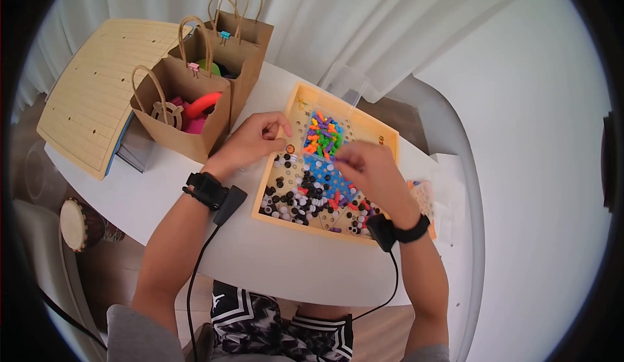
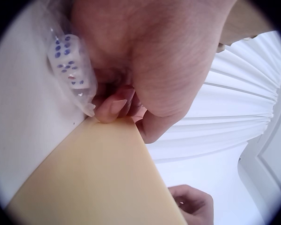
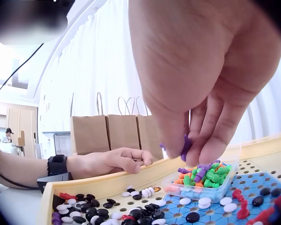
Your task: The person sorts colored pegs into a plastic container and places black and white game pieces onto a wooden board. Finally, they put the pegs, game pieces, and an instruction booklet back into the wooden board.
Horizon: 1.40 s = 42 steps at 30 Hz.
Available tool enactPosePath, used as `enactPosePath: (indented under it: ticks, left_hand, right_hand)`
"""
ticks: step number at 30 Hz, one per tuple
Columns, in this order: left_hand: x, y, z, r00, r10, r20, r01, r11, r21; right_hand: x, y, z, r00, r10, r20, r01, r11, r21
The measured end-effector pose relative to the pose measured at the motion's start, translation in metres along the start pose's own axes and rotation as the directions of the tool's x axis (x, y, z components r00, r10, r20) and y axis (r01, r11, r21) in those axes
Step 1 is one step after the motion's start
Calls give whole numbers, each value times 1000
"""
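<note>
Right hand (image 1: 372,172): fingers pinching purple peg (image 3: 185,148), above clear box (image 3: 202,192) of coloured pegs (image 3: 218,175) | Left hand (image 1: 255,138): fingers loosely bent, resting at tray (image 1: 311,229) rim

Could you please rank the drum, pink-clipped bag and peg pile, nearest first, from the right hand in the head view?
1. Peg pile, beside the right hand.
2. Pink-clipped bag, on the left.
3. Drum, far left, off the table.

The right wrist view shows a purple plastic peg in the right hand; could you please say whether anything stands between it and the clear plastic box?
Nothing visible does: the right hand pinches the purple plastic peg close to the clear plastic box, whose open top shows heaped multicoloured plastic pegs.
</note>
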<state>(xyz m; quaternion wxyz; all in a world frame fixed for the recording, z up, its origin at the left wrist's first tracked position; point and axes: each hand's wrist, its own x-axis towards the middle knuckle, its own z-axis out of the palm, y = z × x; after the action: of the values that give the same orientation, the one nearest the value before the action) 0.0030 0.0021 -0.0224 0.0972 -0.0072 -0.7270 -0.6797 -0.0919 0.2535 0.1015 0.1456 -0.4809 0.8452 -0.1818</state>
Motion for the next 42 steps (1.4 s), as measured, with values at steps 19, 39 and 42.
enactPosePath:
  ticks: [19, 39, 42]
  left_hand:
    - [1, -1, -1, 1000, 19, 1, -19, 1000, 18]
    - [1, 2, -1, 1000, -3, 21, 3, 1000, -5]
    - [1, 2, -1, 1000, -8, 15, 8, 1000, 1]
  right_hand:
    - [-59, 45, -15, 985, 139, -107, -136, 990, 31]
    - [-70, 44, -7, 990, 113, -85, -116, 993, -30]
    - [-77, 46, 0, 983, 182, 13, -181, 982, -51]
